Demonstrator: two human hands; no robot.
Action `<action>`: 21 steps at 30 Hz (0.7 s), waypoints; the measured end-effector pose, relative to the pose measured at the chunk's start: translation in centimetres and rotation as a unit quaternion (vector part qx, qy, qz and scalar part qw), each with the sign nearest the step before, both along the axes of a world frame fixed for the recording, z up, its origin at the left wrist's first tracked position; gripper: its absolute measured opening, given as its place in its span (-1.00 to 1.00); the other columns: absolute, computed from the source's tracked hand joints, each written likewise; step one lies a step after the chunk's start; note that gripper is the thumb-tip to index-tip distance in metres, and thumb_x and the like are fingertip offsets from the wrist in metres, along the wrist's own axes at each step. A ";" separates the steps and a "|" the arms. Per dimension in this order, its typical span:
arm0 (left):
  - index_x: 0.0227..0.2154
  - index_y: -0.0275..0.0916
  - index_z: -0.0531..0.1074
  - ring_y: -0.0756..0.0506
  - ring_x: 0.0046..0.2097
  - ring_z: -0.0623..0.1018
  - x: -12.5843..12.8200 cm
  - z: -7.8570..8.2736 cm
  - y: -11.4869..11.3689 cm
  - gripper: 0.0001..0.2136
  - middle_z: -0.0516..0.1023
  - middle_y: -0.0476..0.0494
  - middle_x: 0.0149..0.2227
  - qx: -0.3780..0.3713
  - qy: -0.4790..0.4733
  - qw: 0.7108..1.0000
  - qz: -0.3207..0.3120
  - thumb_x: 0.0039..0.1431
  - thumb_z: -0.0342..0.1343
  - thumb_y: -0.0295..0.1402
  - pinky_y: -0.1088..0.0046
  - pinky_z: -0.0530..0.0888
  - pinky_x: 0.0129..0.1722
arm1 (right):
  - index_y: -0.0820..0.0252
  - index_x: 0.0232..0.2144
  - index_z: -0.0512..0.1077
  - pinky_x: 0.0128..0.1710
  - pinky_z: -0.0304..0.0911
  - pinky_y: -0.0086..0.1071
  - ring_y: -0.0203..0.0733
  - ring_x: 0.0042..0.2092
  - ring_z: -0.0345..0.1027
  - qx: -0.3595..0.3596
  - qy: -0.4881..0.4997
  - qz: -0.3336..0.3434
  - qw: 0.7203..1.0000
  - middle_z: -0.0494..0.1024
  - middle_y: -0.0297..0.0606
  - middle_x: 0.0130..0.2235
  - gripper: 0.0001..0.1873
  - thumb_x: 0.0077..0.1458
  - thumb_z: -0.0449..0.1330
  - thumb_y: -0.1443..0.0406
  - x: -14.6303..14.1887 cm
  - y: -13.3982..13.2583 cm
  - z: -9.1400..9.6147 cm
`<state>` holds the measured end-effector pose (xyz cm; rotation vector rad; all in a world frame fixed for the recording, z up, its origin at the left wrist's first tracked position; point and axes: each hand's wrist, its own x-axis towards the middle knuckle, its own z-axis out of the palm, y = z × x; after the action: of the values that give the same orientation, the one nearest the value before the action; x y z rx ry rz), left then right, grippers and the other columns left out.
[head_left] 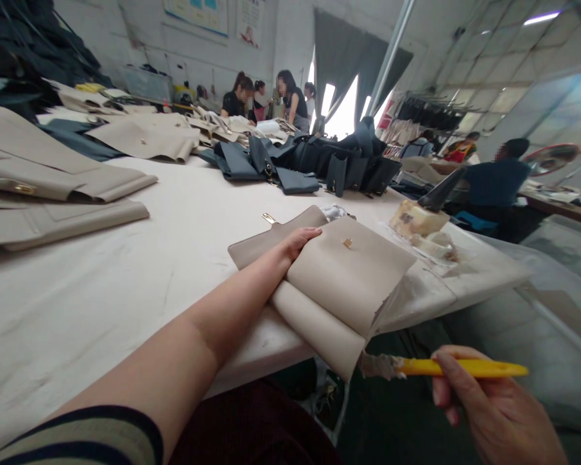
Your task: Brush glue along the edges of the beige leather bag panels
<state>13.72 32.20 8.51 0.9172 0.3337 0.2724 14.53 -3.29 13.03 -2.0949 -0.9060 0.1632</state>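
A beige leather bag piece (351, 271) with a small gold clasp lies over the front edge of the table, its lower part hanging past the edge. My left hand (300, 244) grips it at its left side, fingers closed on the leather; a flap (271, 242) with a gold fitting spreads out beyond that hand. In my right hand (484, 400) is a yellow-handled glue brush (459, 367), held between thumb and fingers. Its clotted bristle end touches or nearly touches the raw right edge of the bag piece; I cannot tell which.
The white table (184, 258) carries stacked beige bag pieces (43, 174) at left and dark blue bags (310, 161) at the back. A glue-crusted block (419, 218) stands near the right corner. Several people are farther back, one person (496, 177) seated at right.
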 end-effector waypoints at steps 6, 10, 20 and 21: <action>-0.23 -0.43 0.51 -0.06 -0.52 0.57 -0.1 0.3 -0.2 -0.86 0.59 -0.17 -0.50 -0.005 0.005 1.000 0.005 0.18 0.11 -0.52 0.45 0.50 -0.37 | 0.13 -0.57 0.42 -0.58 0.23 -0.41 -0.25 -0.65 0.28 -0.009 -0.055 -0.078 0.995 0.41 -0.32 -0.66 -0.44 0.09 0.03 -0.18 3.3 0.6 -0.3; -0.20 -0.45 0.52 -0.08 -0.52 0.56 -0.1 0.4 -0.2 -0.83 0.60 -0.21 -0.48 -0.001 0.011 1.000 0.004 0.19 0.10 -0.51 0.41 0.50 -0.35 | 0.13 -0.59 0.41 -0.44 0.24 -0.32 -0.17 -0.57 0.34 0.018 -0.114 -0.153 0.982 0.45 -0.25 -0.62 -0.44 0.05 0.04 -0.19 8.7 2.3 -0.2; -0.14 -0.49 0.51 -0.08 -0.52 0.55 -0.2 0.8 -0.5 -0.75 0.60 -0.22 -0.49 0.003 0.024 1.000 0.005 0.27 -0.04 -0.52 0.38 0.48 -0.29 | 0.11 -0.68 0.39 -0.46 0.21 -0.30 -0.17 -0.59 0.33 -0.027 -0.107 -0.123 0.986 0.40 -0.30 -0.68 -0.42 0.05 0.04 -0.19 8.8 1.8 -0.5; -0.14 -0.48 0.51 -0.08 -0.52 0.55 -0.2 0.8 -0.5 -0.76 0.60 -0.21 -0.49 0.003 0.022 1.000 0.005 0.27 -0.04 -0.52 0.38 0.49 -0.29 | 0.11 -0.66 0.39 -0.49 0.20 -0.33 -0.19 -0.60 0.32 -0.037 -0.096 -0.106 0.989 0.40 -0.32 -0.68 -0.41 0.07 0.03 -0.19 7.2 1.2 -0.4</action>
<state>13.50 31.73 9.31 0.9278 0.3793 0.2625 21.74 -2.05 12.62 -2.2882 -0.7904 -0.1194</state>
